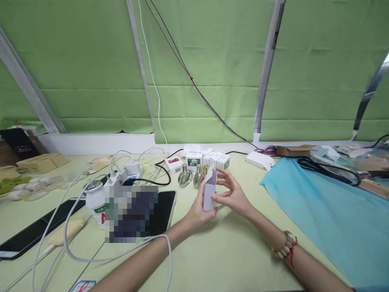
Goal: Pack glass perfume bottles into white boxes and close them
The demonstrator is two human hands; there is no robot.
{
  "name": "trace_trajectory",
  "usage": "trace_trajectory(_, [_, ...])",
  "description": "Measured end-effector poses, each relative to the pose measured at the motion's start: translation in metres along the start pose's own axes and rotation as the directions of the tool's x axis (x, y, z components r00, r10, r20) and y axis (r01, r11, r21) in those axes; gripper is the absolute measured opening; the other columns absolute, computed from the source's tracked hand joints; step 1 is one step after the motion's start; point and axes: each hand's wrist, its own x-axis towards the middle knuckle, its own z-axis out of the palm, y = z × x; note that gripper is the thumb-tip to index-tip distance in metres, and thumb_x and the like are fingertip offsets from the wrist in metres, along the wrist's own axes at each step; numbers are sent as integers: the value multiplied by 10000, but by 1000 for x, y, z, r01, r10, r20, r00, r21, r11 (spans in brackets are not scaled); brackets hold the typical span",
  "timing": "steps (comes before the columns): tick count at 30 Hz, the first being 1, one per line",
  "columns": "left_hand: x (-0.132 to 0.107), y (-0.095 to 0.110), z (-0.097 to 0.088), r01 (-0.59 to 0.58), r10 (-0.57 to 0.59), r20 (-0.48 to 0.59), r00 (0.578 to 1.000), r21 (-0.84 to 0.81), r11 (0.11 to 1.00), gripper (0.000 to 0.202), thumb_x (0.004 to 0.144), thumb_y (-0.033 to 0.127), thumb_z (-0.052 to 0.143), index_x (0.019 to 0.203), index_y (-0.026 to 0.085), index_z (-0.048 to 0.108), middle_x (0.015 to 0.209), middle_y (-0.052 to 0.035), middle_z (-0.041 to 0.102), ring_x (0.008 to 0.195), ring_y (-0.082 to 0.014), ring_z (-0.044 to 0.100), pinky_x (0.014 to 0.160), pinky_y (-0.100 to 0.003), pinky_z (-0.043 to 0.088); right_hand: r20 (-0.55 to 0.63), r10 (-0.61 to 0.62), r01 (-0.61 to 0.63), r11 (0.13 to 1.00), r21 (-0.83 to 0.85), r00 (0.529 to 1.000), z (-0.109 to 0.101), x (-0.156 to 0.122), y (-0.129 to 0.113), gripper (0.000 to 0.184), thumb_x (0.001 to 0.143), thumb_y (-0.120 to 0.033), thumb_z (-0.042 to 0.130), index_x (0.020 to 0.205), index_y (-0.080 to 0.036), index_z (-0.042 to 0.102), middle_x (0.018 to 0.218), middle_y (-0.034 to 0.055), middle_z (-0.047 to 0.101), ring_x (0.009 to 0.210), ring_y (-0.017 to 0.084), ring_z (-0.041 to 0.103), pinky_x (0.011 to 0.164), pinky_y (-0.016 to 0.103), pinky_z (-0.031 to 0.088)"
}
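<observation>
Here's your table (234,255), box (209,194) in your left hand (197,210), bottles (184,178) just beyond it, cartons (194,161) behind those, phone (165,211) and can (95,202) off left, cloth (328,215) out right.

Pale green shades (206,105) hang in broad panels across the back of a workroom, faint horizontal creases crossing the fabric between grey metal uprights (266,69). A white cable (151,67) and a red-and-blue pair of wires (209,100) trail down in front of them. Below runs a low white ledge (97,144), meeting a pale yellow table (234,255) under soft, even light, with a brighter patch at the far right edge.
</observation>
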Motion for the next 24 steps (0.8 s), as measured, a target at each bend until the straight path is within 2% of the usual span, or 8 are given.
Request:
trace_trajectory(5, [-3,6,-1,14,-14,10,1000,1,1000,936,717,358,669,1442,207,96,1330,-183,356,1191,-307,414,931,-400,403,38,-25,26,999,-25,999,4,-2,-2,841,601,-277,789,1319,-302,351,1304,104,427,1120,241,506,586,227,561])
trace_trajectory(8, [-3,2,-4,65,-65,11,998,-43,997,881,629,356,712,1366,161,269,1244,-174,424,1156,-320,422,919,-415,388,103,-37,42,998,-54,994,5,-3,0,887,582,-267,796,1339,-313,336,1311,96,429,1166,250,471,610,236,562])
trace_trajectory(10, [-4,-1,-6,105,-107,-15,994,-97,990,718,615,372,696,1237,139,424,1201,-157,469,1133,-312,433,945,-409,355,103,-8,12,999,-39,995,3,-1,3,899,601,-302,780,1361,-293,300,1290,110,445,1154,250,482,585,230,553])
trace_trajectory(13, [-4,-4,-5,159,-182,-76,980,-244,957,527,606,407,651,1047,138,547,1085,-122,547,1027,-265,477,912,-356,352,0,104,-104,992,72,995,-6,7,8,873,642,-434,716,1360,-228,263,1224,143,479,1064,257,543,548,261,548])
trace_trajectory(16, [-5,1,-1,197,-250,-78,965,-413,889,530,591,418,618,1031,126,564,973,-101,580,800,-188,500,749,-303,379,-192,206,-181,974,136,960,-23,18,16,853,639,-552,650,1324,-190,295,1109,125,534,1002,260,568,552,290,547])
trace_trajectory(19, [-6,10,5,241,-290,-14,957,-519,820,674,598,479,592,1146,93,517,868,-101,595,639,-150,476,627,-283,359,-332,240,-260,966,-15,912,-42,25,30,727,707,-585,495,1279,-164,337,1025,104,559,959,232,575,553,275,529])
trace_trajectory(21, [-7,15,7,264,-296,24,955,-529,806,769,582,504,602,1203,72,469,830,-109,609,613,-152,479,605,-278,355,-354,229,-306,935,-179,907,-53,25,41,619,757,-526,415,1256,-165,357,1001,91,560,932,206,572,561,261,510])
trace_trajectory(24, [-6,21,8,287,-304,60,951,-539,792,809,572,508,591,1215,49,419,801,-128,624,588,-153,481,587,-274,355,-307,237,-332,891,-309,922,-65,20,54,492,746,-411,454,1174,-169,459,922,66,574,855,194,573,560,261,471])
